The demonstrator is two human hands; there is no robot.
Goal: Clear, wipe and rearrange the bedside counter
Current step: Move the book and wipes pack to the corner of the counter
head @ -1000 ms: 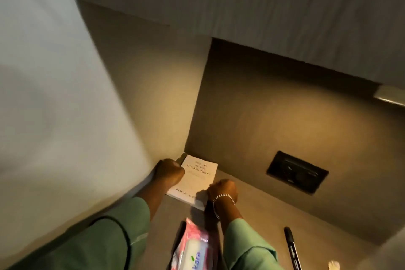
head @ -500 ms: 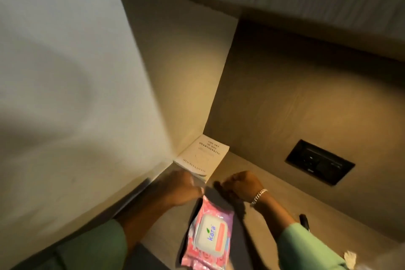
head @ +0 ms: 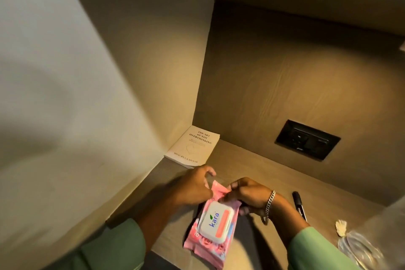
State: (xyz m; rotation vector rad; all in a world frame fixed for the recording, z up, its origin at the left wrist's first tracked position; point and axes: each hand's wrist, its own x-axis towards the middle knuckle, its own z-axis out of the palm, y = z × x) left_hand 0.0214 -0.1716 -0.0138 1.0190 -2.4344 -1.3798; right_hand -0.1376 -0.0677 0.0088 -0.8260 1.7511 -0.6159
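Note:
A pink pack of wet wipes [head: 213, 229] with a white lid lies near the front of the wooden counter [head: 247, 169]. My right hand [head: 247, 196], with a silver bracelet on the wrist, grips the pack's far end. My left hand [head: 195, 184] rests against the pack's far left corner with its fingers loosely curled; whether it grips the pack is unclear. A white paperback book [head: 192, 147] lies flat in the back left corner, against the wall, with neither hand on it.
A black marker [head: 299, 205] lies to the right of my right wrist. A small cream object [head: 340, 227] and a clear plastic wrapper [head: 359, 247] sit at the front right. A black socket plate [head: 306, 139] is set in the back panel. A shelf overhangs the counter.
Both hands have left the book in the corner and drawn back to the wipes pack. My right hand has taken hold of the pack's far end. The view has tilted down.

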